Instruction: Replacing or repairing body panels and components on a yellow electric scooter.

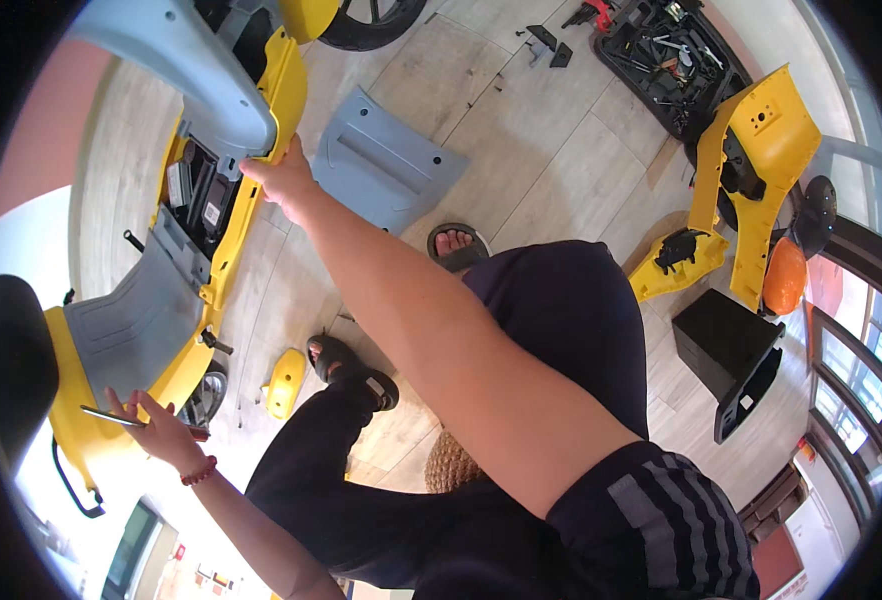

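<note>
The place looks like a vehicle workshop in an indoor room; whether that room belongs to a shop or a home cannot be told. A yellow scooter (139, 305) stands at the left with an inner bay uncovered, and a grey panel (386, 160) and yellow body panels (786, 130) rest loose on the wood-look floor (531, 160). An open black tool case (621, 65) of hand tools (673, 58) lies near a pale wall (786, 45), and framed windows (873, 370) line the right side
</note>
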